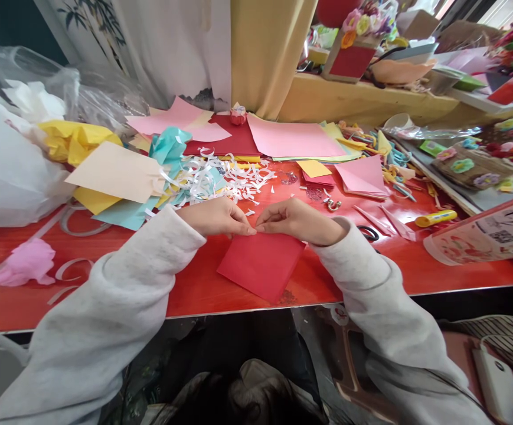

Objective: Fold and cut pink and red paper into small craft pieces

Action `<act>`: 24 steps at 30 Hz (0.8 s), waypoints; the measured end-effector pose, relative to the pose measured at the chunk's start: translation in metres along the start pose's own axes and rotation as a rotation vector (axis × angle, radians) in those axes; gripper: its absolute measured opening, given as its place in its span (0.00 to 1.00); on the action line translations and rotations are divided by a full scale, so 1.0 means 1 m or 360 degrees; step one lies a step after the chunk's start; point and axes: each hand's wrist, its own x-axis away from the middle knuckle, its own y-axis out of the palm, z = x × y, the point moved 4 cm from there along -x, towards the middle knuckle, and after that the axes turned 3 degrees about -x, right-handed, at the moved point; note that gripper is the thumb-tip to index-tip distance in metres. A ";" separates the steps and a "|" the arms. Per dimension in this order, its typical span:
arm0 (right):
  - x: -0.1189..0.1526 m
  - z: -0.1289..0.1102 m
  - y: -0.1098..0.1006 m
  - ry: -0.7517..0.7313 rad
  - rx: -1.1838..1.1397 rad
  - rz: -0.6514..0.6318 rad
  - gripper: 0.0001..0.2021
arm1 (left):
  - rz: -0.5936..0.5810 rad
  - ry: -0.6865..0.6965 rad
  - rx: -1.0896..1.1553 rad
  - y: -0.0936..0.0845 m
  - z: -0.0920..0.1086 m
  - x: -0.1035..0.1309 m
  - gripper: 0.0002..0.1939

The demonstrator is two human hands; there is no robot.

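A square of red paper [262, 265] lies near the front edge of the red table, turned with one corner toward me. My left hand [221, 216] pinches its far edge between thumb and fingers. Close beside it, my right hand [294, 219] pinches the same edge, the two sets of fingertips almost touching. The part of the paper under the fingers is hidden. Just beyond my hands lies a heap of curled white paper strips [221, 180]. A small yellow paper square [313, 169] rests on red sheets to the right, next to a pink paper stack [362, 177].
Crumpled yellow paper [79, 141], a white plastic bag [12, 159] and a pink crumpled paper [28, 262] are at left. A yellow glue stick [435, 218], small scissors [368, 232] and a patterned paper cup [482, 230] are at right. Large pink sheets [296, 137] lie behind.
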 end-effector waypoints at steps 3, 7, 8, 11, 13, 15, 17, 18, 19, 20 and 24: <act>0.000 0.000 0.000 -0.0007 0.0011 0.0007 0.12 | 0.0017 0.0008 0.0023 -0.001 0.001 0.000 0.14; 0.001 0.000 0.001 -0.0010 0.0044 -0.0020 0.14 | 0.0045 -0.0026 0.0028 -0.002 0.001 0.000 0.13; 0.001 0.000 0.001 -0.0009 0.0040 -0.0016 0.14 | 0.0042 -0.0024 0.0043 -0.001 0.001 0.000 0.13; 0.001 -0.001 0.000 -0.0011 0.0004 0.0007 0.13 | -0.0007 0.0000 0.0143 -0.001 0.002 0.002 0.15; 0.001 -0.001 0.001 -0.0022 -0.0033 -0.0004 0.12 | -0.0031 -0.0002 0.0188 -0.001 0.001 0.003 0.15; 0.001 -0.001 0.001 -0.0027 -0.0085 -0.0023 0.11 | -0.0008 -0.0020 0.0144 -0.002 0.000 0.003 0.14; 0.000 -0.001 0.002 -0.0016 -0.0136 -0.0035 0.11 | 0.0041 -0.0023 0.0073 -0.005 0.000 0.003 0.13; 0.000 -0.001 0.002 -0.0009 -0.0160 -0.0041 0.11 | 0.0064 -0.0015 0.0046 -0.005 0.000 0.003 0.13; 0.000 -0.001 0.003 -0.0003 -0.0180 -0.0048 0.11 | 0.0079 -0.0007 0.0028 -0.006 0.000 0.002 0.13; 0.000 0.000 0.003 0.0000 -0.0196 -0.0055 0.11 | 0.0087 -0.0002 0.0018 -0.006 0.000 0.002 0.13; -0.001 0.002 0.002 -0.0011 -0.0221 -0.0065 0.11 | 0.0055 0.0016 0.0016 -0.005 0.000 0.003 0.15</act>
